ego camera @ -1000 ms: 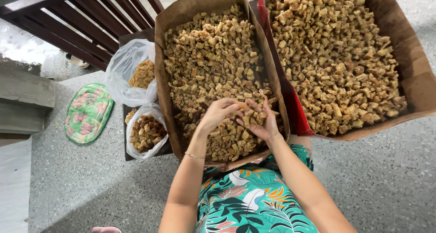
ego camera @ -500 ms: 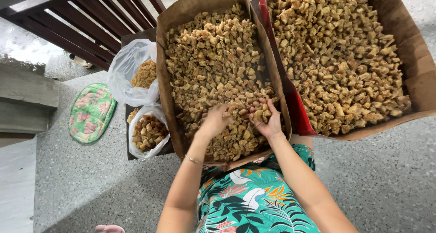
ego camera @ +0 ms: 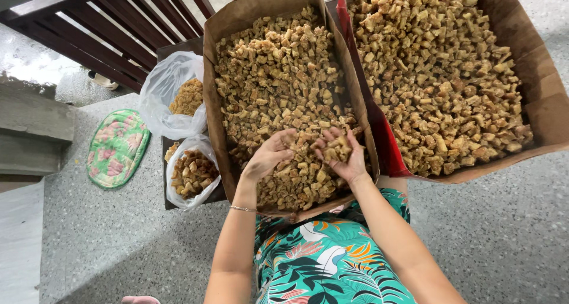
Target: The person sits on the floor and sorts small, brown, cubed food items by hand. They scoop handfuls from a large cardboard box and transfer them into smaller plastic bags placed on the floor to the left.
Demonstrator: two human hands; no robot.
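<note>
So both hands are sorting at the near end of the cardboard box (ego camera: 220,102), right hand (ego camera: 344,158) cupped around a few fried chunks (ego camera: 278,84), left hand (ego camera: 267,158) loosely curled on the pile, and next I'd guess it takes a careful lift so nothing spills

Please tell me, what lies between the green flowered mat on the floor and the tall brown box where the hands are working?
In the head view, two clear plastic bags of brown pieces lie between the green mat and the box, on a dark tray.

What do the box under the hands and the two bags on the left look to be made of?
Box: brown corrugated cardboard, matte, with creased, bowed walls. Bags: thin clear plastic film, glossy and crinkled, with the brown pieces showing through.
</note>
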